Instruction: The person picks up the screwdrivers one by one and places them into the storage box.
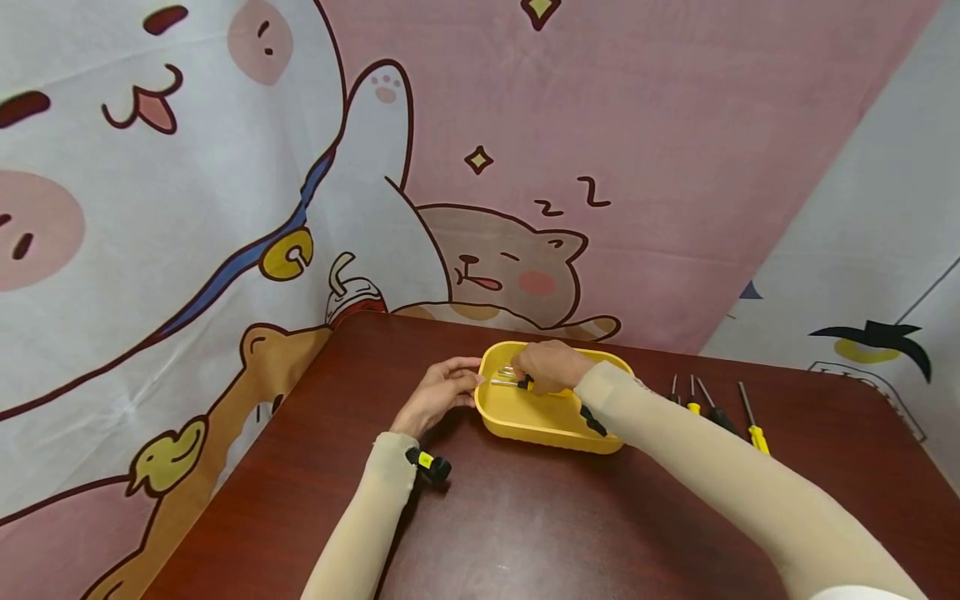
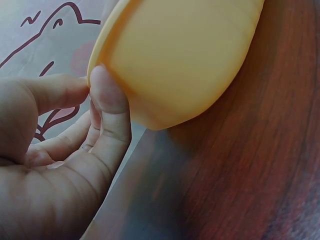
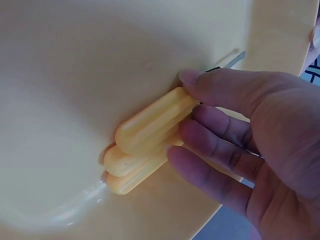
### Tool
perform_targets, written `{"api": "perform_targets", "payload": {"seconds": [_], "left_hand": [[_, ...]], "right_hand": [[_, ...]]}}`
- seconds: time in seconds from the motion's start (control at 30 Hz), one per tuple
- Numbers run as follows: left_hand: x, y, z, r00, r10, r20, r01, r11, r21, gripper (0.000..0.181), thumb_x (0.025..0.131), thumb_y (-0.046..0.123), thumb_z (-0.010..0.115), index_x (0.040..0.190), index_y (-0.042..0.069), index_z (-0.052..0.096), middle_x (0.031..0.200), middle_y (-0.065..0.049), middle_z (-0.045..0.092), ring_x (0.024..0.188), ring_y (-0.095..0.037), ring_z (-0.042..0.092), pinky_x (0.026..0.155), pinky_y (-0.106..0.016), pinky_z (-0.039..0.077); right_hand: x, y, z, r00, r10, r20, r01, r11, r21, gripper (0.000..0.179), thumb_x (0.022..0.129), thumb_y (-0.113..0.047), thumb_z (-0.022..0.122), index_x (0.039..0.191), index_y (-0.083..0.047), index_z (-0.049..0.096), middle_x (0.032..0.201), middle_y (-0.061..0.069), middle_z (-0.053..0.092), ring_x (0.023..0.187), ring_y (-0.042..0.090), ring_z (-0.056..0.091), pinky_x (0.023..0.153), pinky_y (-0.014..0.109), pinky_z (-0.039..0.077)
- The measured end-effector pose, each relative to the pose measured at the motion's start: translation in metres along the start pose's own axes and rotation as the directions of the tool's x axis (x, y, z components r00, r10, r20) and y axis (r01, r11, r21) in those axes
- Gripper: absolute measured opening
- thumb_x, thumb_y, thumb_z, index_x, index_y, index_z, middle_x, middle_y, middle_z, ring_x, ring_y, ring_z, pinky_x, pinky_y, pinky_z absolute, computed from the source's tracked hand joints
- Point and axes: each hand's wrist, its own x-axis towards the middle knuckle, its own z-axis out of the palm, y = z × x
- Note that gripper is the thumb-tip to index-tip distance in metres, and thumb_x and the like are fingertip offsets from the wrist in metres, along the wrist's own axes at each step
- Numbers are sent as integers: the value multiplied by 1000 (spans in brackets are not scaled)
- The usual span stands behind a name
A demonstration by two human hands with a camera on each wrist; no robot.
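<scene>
A yellow plastic basket-like tray stands on the table. At its left end my left hand pinches the rim between thumb and fingers; the thumb lies on the tray's wall. My right hand reaches into the tray from the right. There, thumb and fingertips pinch a screwdriver near the front of its ribbed yellow handle. Two more yellow handles lie right beside it, partly hidden under it and the fingers. Metal shafts point left, toward my left hand.
To the tray's right, several screwdrivers lie on the brown table, among them a yellow-handled one and a black-handled one. My right forearm passes in front of them. Behind the table hangs a cartoon-printed cloth.
</scene>
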Motion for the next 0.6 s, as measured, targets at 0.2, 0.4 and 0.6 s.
{"api": "perform_targets", "payload": {"seconds": [0.2,0.4,0.6], "left_hand": [[1,0,0,1000,-2,5,2,1000,-4,42,96,0,64,138,3,59,124,-31,62,75,-16,63,66,-24,57],[1,0,0,1000,-1,4,1,1000,-2,42,96,1,65,138,3,60,125,-32,62,77,-18,63,65,-24,57],[0,1,0,1000,-2,5,2,1000,1,42,96,2,66,138,3,60,124,-30,63,77,-17,63,65,-24,57]], "right_hand": [[-1,4,3,1000,-6,-14,6,1000,11,19,89,-15,79,103,-16,65,88,-2,58,71,16,52,60,27,42],[-4,7,3,1000,-15,-24,15,1000,0,19,89,-15,79,101,-17,66,85,-3,57,71,15,52,60,27,42],[-9,11,1,998,-30,-57,29,999,-23,20,86,-15,81,98,-18,65,83,-4,58,72,14,51,61,28,41]]}}
